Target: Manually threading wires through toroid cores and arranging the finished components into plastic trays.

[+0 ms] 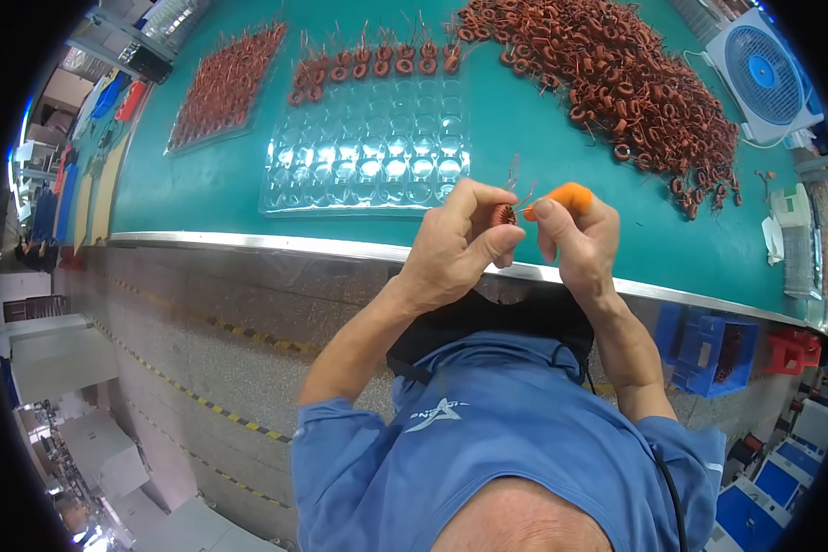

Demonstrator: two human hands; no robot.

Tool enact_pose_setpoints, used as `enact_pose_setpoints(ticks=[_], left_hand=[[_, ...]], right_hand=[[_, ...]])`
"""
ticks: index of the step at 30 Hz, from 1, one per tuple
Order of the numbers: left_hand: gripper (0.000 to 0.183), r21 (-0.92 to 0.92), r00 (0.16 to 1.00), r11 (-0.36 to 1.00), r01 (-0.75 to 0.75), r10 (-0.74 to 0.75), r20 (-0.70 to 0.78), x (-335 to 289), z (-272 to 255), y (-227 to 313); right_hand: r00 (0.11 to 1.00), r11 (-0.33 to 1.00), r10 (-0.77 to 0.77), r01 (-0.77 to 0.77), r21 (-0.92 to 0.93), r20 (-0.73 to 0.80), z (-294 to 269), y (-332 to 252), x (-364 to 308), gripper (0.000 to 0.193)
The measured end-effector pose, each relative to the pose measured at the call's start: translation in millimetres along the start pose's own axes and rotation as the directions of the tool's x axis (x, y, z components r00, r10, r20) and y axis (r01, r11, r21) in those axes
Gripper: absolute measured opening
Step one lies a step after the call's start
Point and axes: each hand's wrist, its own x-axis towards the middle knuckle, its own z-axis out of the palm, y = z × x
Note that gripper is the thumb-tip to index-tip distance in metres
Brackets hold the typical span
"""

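Note:
My left hand pinches a small copper-wound ring coil between thumb and fingers, above the near edge of the table. Thin wire leads rise from the coil. Beside it, my right hand wears orange finger covers, and its thumb and forefinger are closed on one of those leads. Just beyond my left hand lies a clear plastic tray with round pockets. Coils with upright leads fill its far rows, while the nearer pockets hold nothing.
A heap of loose coils covers the far right of the green table. At the left lies another tray packed with coils. A blue fan stands at the right. Below the table edge are blue bins and a red bin.

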Motion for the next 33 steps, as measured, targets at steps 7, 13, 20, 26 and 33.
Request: enact_pose_setpoints(ticks=[7, 13, 20, 26, 33], left_hand=[[0.02, -0.375, 0.997, 0.924, -0.074, 0.067, -0.031, -5, 14, -4], [0.016, -0.037, 0.998, 0.998, -0.042, 0.041, -0.043, -2, 8, -5], [0.02, -0.218, 0.998, 0.976, 0.0, -0.015, -0.067, -6, 4, -20], [0.034, -0.423, 0.996, 0.905, 0.043, -0.075, -0.058, -7, 5, -16], [0.022, -0.376, 0.983, 0.923, 0.081, -0.135, -0.121, -8, 3, -21]], right_hand=[[0.994, 0.997, -0.046, 0.039, 0.072, 0.102, 3, -2, 3, 0.02], [0.962, 0.922, -0.251, 0.272, -0.275, 0.109, 6, -4, 7, 0.016], [0.992, 0.973, -0.017, 0.046, -0.224, 0.128, 8, -1, 17, 0.022], [0.994, 0.983, 0.05, -0.067, 0.174, 0.1, 4, 19, 16, 0.031], [0.985, 0.968, 0.085, -0.118, 0.221, 0.152, 14, 25, 21, 0.034]])
